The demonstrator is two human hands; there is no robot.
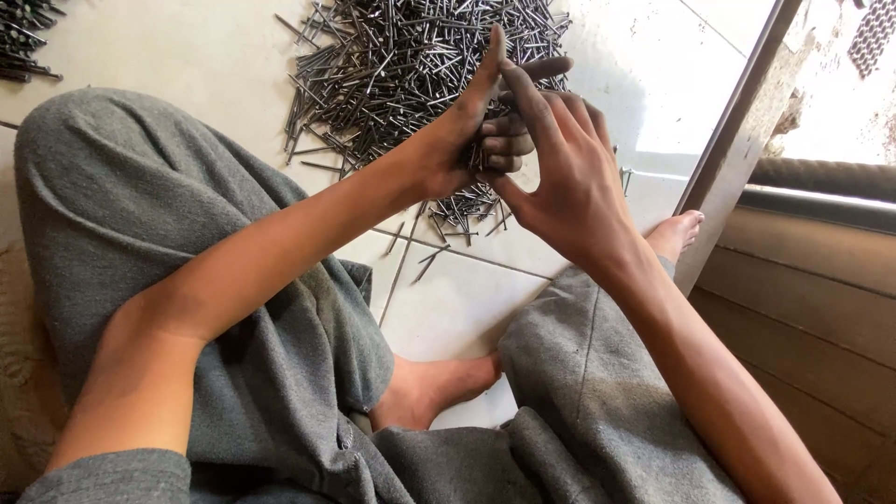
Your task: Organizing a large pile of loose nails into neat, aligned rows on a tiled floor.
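Your left hand is clenched around a bundle of nails, their heads pointing down at the tiled floor. Your right hand presses flat against that bundle, fingers released and straight. The loose nail pile lies just beyond both hands.

The big pile of nails covers the floor straight ahead of the hands, so there is no bare way forward at floor level. A few loose nails lie on the tiles just under the hands. To the right, the slanted metal door frame and the wooden wall close that side. Both knees in grey cloth stand low on the left and right. Open tile remains between the legs, down to the bare foot.
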